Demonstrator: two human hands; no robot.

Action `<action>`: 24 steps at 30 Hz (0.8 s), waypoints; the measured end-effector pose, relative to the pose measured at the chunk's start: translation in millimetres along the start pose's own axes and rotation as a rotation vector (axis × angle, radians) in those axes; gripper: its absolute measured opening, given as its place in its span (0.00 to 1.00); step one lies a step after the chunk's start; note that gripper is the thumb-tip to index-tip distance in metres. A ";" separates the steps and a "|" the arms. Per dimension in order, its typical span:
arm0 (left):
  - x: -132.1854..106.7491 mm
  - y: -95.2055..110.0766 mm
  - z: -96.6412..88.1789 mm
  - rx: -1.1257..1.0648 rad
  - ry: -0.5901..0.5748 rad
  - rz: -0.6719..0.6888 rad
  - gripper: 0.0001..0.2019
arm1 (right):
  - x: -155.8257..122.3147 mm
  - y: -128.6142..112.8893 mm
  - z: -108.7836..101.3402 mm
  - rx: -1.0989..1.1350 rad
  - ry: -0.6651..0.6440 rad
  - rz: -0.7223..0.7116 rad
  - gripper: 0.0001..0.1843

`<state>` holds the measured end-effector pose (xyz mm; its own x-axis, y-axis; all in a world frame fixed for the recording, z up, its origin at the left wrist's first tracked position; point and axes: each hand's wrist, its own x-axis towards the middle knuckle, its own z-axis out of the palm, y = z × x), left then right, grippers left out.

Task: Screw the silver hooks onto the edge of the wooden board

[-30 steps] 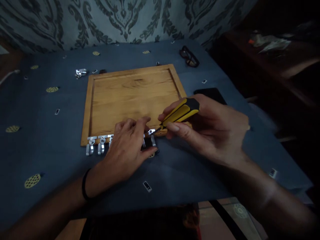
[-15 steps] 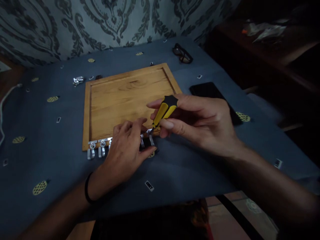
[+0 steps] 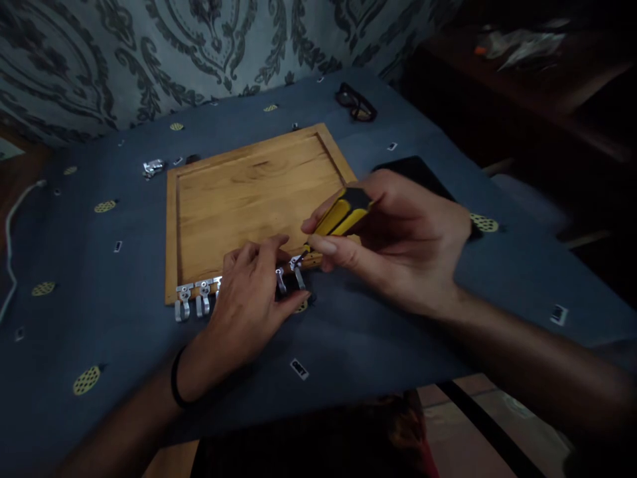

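A framed wooden board (image 3: 249, 192) lies on the table, with metal double hooks (image 3: 183, 304) in a row along its near edge. My left hand (image 3: 249, 292) rests over the middle of that row, fingers laid on the edge and thumb apart, touching the end of a hook near the right. Part of the row is hidden beneath it. My right hand (image 3: 403, 239) pinches the yellow and black handle of a screwdriver (image 3: 341, 216). The tool leans to the right, and its tip meets the rightmost visible hook (image 3: 297, 265) at the screw spot.
Behind the board's left corner lies a small pile of shiny metal pieces (image 3: 153, 167). Glasses (image 3: 355, 103) sit at the back. A dark flat phone-like object (image 3: 418, 174) is partly behind my right hand. A white cable (image 3: 10, 232) runs along the left.
The screwdriver handle has tilted further to the right and my right hand has turned with it. The tip stays at the same hook. My left hand keeps its place on the board.
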<state>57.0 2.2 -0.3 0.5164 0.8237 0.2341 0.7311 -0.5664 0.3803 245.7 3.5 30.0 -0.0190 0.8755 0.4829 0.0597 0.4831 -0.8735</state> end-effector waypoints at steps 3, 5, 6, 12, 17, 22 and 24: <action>0.0 -0.5 -0.3 -0.027 -0.019 -0.005 0.34 | 2.8 -6.6 1.3 0.019 0.101 -0.075 0.15; 0.0 -0.8 -0.6 -0.046 -0.025 -0.007 0.35 | 5.0 -8.6 1.1 0.032 0.144 -0.076 0.17; 0.0 -0.9 -0.9 -0.050 -0.027 -0.009 0.36 | 5.5 -8.4 0.9 0.033 0.142 -0.058 0.18; -0.6 -0.2 -1.1 -0.032 -0.025 -0.017 0.33 | 2.5 -0.6 0.3 0.023 0.049 0.025 0.18; -0.3 0.3 -1.0 -0.016 -0.040 -0.014 0.33 | 0.7 0.3 -0.1 -0.031 0.031 0.061 0.18; -0.1 1.0 -1.5 -0.001 -0.035 -0.008 0.32 | 1.1 1.6 0.0 -0.065 0.000 0.058 0.18; -0.2 1.2 -2.1 -0.002 -0.031 -0.006 0.32 | 1.4 2.2 0.0 -0.057 -0.011 0.062 0.18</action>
<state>56.9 1.4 2.0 0.5260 0.8256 0.2041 0.7331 -0.5618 0.3833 245.8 5.8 28.8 -0.0247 0.9041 0.4267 0.1180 0.4264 -0.8968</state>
